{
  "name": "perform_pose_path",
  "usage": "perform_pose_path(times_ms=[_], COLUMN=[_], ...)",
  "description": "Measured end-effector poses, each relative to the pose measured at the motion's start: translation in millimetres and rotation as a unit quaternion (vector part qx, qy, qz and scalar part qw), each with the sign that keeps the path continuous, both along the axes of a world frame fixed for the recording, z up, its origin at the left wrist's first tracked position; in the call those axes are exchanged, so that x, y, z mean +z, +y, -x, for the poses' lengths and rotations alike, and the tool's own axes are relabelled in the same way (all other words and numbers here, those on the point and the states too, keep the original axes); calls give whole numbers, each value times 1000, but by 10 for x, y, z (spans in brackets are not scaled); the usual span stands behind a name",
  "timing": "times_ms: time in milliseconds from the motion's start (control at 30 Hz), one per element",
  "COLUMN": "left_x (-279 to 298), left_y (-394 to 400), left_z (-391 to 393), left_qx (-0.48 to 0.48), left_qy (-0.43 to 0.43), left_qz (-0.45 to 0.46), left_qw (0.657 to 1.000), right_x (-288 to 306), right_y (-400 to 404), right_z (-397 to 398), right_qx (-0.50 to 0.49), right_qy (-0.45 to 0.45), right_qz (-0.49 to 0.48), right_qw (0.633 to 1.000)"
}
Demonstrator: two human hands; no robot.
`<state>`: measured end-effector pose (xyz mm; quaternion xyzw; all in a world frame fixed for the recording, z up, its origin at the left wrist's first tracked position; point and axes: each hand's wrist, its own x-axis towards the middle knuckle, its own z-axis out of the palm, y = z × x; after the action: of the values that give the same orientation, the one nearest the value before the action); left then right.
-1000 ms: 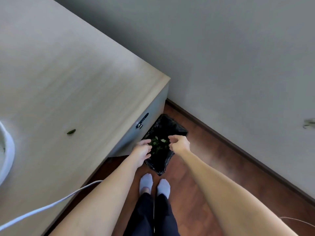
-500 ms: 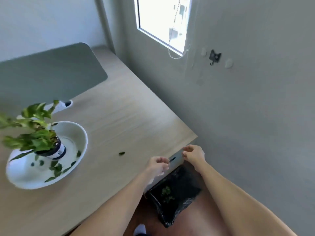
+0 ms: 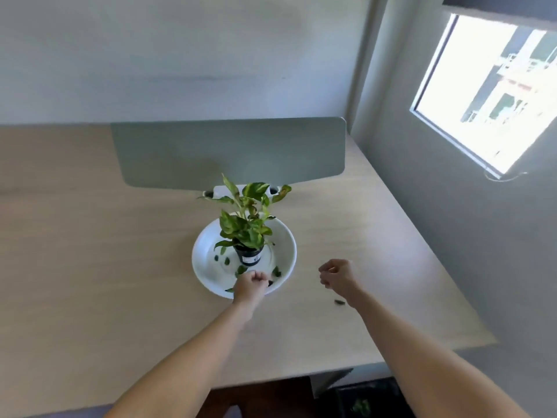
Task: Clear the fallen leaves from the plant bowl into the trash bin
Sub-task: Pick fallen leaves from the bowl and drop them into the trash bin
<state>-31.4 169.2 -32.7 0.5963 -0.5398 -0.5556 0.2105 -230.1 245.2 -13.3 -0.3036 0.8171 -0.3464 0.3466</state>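
Note:
A white plant bowl [image 3: 208, 245] sits mid-desk with a small potted plant [image 3: 247, 227] standing in it. Several dark fallen leaves [image 3: 226, 260] lie on the bowl's floor. My left hand [image 3: 250, 285] is over the bowl's near rim, fingers curled shut; whether it holds a leaf is hidden. My right hand [image 3: 336, 277] hovers above the desk right of the bowl, fingers loosely curled, nothing seen in it. One stray leaf [image 3: 340, 302] lies on the desk beside my right wrist. The black-lined trash bin [image 3: 361, 402] with leaves in it is on the floor at the lower right.
The wooden desk [image 3: 120, 282] ends at a wall on the right. A grey-green divider panel [image 3: 229, 152] stands behind the plant. A window [image 3: 488, 95] is at the upper right.
My view swung from the bin on the floor up to the desk. Both hands left the bin; the left reached into the bowl and the right came over the desk.

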Motion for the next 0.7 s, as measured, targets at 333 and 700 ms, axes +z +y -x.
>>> perform_pose_path(times_ms=[333, 700], left_x=[-392, -681], left_y=[-1349, -1689], left_z=[-752, -497], left_qx=[-50, -257], left_qy=[-153, -216], left_qz=[81, 206], left_qw=[984, 919], right_x=[-448, -781], right_y=[-1037, -1062], right_z=[-874, -1051], right_qx=[198, 301], right_qy=[229, 341], right_qz=[-107, -182], right_qw=[947, 872])
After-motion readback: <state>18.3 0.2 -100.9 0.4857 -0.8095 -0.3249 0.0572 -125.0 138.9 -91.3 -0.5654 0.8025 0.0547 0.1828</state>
